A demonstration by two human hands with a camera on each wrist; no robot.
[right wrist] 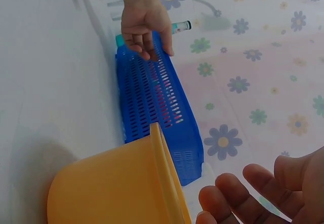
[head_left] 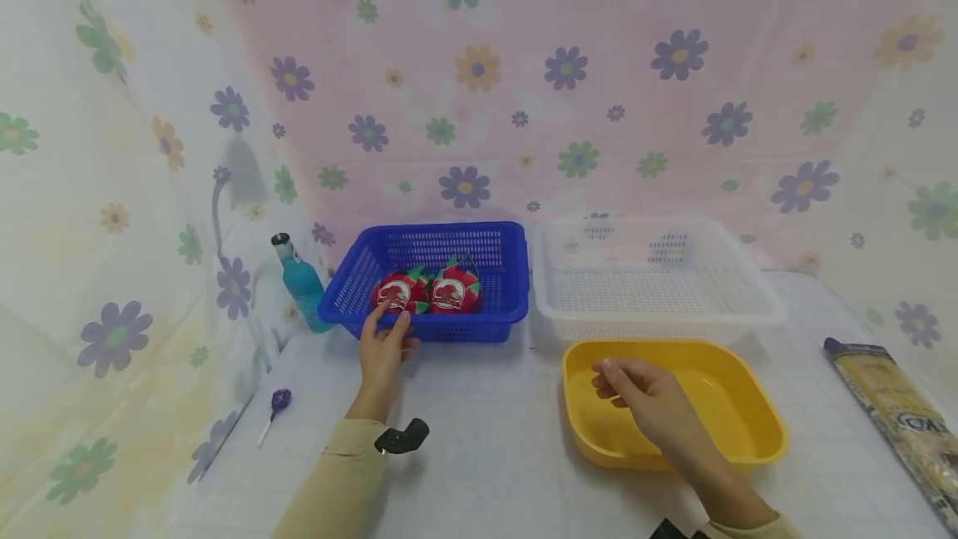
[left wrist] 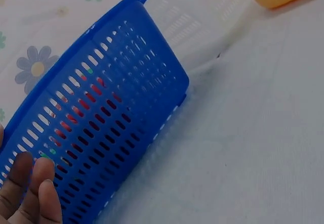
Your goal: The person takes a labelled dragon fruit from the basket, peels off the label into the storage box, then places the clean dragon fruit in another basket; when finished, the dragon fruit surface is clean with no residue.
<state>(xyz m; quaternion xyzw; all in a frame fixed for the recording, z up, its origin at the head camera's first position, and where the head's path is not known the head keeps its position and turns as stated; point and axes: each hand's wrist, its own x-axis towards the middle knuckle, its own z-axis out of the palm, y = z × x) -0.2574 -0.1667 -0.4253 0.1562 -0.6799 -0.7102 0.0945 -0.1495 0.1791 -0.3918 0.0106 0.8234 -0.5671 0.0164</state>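
My left hand (head_left: 385, 353) is at the front rim of a blue slotted plastic basket (head_left: 430, 328), fingers loosely bent. In the left wrist view, several of its fingertips (left wrist: 43, 176) are close to the basket's outer wall. Inside the basket sit two round red dragon-fruit-like items (head_left: 454, 294) with green tips and white round labels. Over the yellow plastic basin (head_left: 748, 431), my right hand (head_left: 651, 398) hovers with relaxed, slightly curled fingers and nothing in them. In the right wrist view its fingers (right wrist: 233, 191) appear beside the basin's rim.
A white slotted basket (head_left: 659, 327) stands right of the blue one, behind the basin. Left of the blue basket is a turquoise bottle (head_left: 303, 285). A purple-wrapped lollipop (head_left: 280, 400) lies nearer the left edge. At the far right lies a long yellow packet (head_left: 898, 414).
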